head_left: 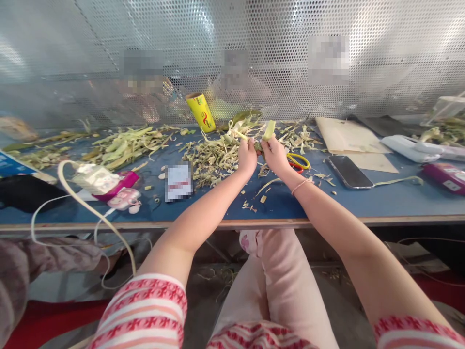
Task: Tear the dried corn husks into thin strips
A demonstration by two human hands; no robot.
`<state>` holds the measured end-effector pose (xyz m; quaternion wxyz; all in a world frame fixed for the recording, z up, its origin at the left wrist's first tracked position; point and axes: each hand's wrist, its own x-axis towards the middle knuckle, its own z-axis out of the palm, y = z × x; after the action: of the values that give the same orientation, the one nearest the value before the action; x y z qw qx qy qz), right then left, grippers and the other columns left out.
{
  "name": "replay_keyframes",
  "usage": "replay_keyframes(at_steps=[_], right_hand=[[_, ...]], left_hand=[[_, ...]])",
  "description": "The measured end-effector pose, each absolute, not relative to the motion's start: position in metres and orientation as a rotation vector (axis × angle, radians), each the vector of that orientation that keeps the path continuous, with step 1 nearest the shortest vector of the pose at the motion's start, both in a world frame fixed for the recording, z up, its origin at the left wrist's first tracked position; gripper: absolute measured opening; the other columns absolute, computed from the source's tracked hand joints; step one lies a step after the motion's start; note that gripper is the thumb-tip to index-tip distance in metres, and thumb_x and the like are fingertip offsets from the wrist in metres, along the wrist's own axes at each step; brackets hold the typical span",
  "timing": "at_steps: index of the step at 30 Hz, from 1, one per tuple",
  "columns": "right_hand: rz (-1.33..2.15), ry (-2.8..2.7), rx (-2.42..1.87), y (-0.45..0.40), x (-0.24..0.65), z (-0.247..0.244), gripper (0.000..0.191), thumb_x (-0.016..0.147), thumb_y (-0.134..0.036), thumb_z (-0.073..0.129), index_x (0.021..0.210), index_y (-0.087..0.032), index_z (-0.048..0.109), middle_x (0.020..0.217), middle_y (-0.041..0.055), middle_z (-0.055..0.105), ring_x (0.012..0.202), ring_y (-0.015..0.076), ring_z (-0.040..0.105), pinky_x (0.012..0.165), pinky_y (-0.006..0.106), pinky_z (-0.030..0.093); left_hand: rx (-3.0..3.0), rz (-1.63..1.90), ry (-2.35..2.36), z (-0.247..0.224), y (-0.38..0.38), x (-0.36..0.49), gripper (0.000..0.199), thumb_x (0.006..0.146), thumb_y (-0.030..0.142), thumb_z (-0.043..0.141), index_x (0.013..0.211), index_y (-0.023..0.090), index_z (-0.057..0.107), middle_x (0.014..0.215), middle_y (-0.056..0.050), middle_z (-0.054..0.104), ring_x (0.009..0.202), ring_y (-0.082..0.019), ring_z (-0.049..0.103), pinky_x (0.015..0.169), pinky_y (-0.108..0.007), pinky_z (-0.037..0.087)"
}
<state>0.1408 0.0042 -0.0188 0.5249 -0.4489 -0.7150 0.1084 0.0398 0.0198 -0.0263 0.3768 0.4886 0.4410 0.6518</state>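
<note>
My left hand [247, 157] and my right hand [275, 154] meet above the blue table, fingers closed on pale green plant pieces. A thin strip [238, 132] sticks out beyond my left fingers. Out of my right fingers rises a broader pale green piece [269, 130]; whether the two pieces join is hidden. Beneath and around them lies a heap of curled plant scraps [214, 162]. Yellow and red loops [300, 161], like scissor handles, show beside my right wrist; the rest is covered.
A yellow cardboard tube [201, 112] leans by the perforated metal wall [283, 58]. Longer strips [127, 145] are piled at left, near cables and a pink-and-white device [109, 182]. On the right lie a phone [349, 171] and cardboard sheets [350, 135]. The table edge [232, 224] runs before my lap.
</note>
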Motion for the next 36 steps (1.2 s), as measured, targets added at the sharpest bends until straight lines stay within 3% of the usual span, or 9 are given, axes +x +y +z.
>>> replay_keyframes(at_steps=[7, 18, 26, 36], right_hand=[[0.223, -1.74, -1.063, 0.01, 0.145, -0.026, 0.03, 0.094, -0.044, 0.035, 0.096, -0.022, 0.055, 0.077, 0.0046, 0.059, 0.074, 0.0205, 0.055, 0.074, 0.035, 0.044], [0.296, -1.651, -1.057, -0.001, 0.154, -0.014, 0.017, 0.09, -0.038, 0.047, 0.084, -0.023, 0.053, 0.065, 0.0004, 0.054, 0.067, 0.018, 0.052, 0.072, 0.033, 0.043], [0.388, -1.56, -1.042, 0.007, 0.149, -0.017, 0.016, 0.09, -0.036, 0.044, 0.082, -0.023, 0.048, 0.074, 0.0006, 0.055, 0.071, 0.0159, 0.052, 0.073, 0.032, 0.043], [0.451, -1.526, -1.001, 0.011, 0.148, -0.022, 0.019, 0.091, -0.041, 0.044, 0.088, -0.024, 0.049, 0.071, -0.0008, 0.053, 0.069, 0.0155, 0.052, 0.071, 0.032, 0.047]], left_hand=[[1.128, 1.665, 1.068, -0.025, 0.017, 0.045, 0.02, 0.098, 0.038, 0.04, 0.095, 0.021, 0.05, 0.07, 0.002, 0.048, 0.06, -0.01, 0.055, 0.061, -0.025, 0.046], [1.371, 1.669, 0.988, -0.023, 0.007, 0.038, 0.037, 0.083, 0.056, 0.057, 0.099, 0.023, 0.058, 0.08, -0.002, 0.055, 0.081, -0.015, 0.062, 0.069, -0.026, 0.05], [1.438, 1.645, 1.039, -0.015, -0.003, 0.038, 0.032, 0.085, 0.053, 0.057, 0.093, 0.022, 0.058, 0.071, -0.001, 0.052, 0.077, -0.016, 0.061, 0.071, -0.027, 0.047], [1.419, 1.619, 1.011, -0.018, -0.001, 0.038, 0.039, 0.082, 0.059, 0.056, 0.091, 0.021, 0.057, 0.068, 0.0, 0.051, 0.073, -0.015, 0.06, 0.07, -0.028, 0.046]])
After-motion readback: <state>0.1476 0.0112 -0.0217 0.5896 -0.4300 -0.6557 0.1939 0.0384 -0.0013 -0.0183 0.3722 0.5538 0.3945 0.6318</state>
